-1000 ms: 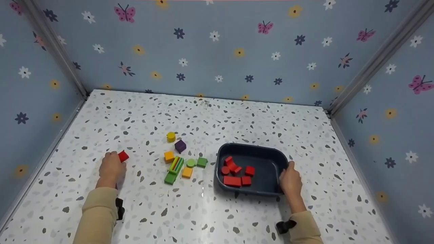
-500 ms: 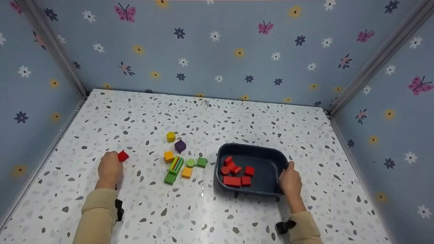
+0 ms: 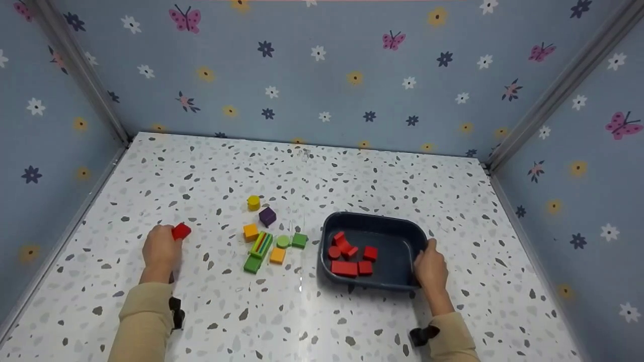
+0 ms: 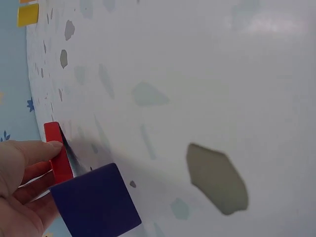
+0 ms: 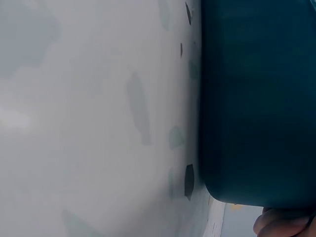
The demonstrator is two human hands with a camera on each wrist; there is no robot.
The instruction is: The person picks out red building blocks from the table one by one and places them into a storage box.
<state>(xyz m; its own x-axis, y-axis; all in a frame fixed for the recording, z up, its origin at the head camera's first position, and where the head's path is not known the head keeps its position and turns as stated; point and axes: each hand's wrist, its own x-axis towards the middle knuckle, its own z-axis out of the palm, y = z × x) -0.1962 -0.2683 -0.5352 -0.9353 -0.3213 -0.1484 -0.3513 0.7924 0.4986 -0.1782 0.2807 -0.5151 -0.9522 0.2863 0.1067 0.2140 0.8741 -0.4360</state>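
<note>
My left hand (image 3: pixel 162 251) pinches a red block (image 3: pixel 181 231) at the left of the table; in the left wrist view the thumb presses on the red block's side. A dark blue square-faced block (image 4: pixel 96 202) shows close by that hand, overlapping the fingers and the red block's near end; in the head view it is hidden. On the right, my right hand (image 3: pixel 431 271) grips the right end of a dark blue tub (image 3: pixel 397 289). Several red blocks (image 3: pixel 344 269) lie in the tub's left half. The right wrist view shows the tub's side wall (image 5: pixel 259 108) and a few fingertips.
Between the hands lie loose blocks: a yellow cylinder (image 3: pixel 253 203), a purple cube (image 3: pixel 267 216), orange blocks (image 3: pixel 277 256), green blocks (image 3: pixel 300 241), a light green disc (image 3: pixel 283 242) and a striped block (image 3: pixel 261 245). Flower-patterned panels (image 3: pixel 322 75) wall the speckled table (image 3: pixel 322 176).
My left hand has shifted slightly left, and the red block has moved a little left with it and turned. The right hand, the tub and the loose blocks look unmoved.
</note>
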